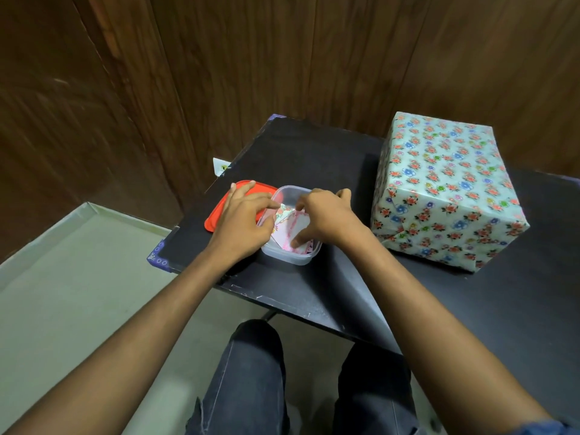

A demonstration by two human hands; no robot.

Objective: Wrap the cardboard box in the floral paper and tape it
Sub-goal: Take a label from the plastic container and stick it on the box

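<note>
Red lid (219,211) at left on black table (314,152), just beside clear plastic container (295,259). Left hand (243,221) and right hand (326,215) both pinching folded paper scraps (290,226) inside. Floral-wrapped box (445,189) at right, untouched.

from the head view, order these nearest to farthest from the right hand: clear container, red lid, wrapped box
1. Clear container: right under the right hand, whose fingers reach into it.
2. Red lid: just left of the container, under the left hand.
3. Wrapped box: off to the right on the black table, apart from the hand.
</note>
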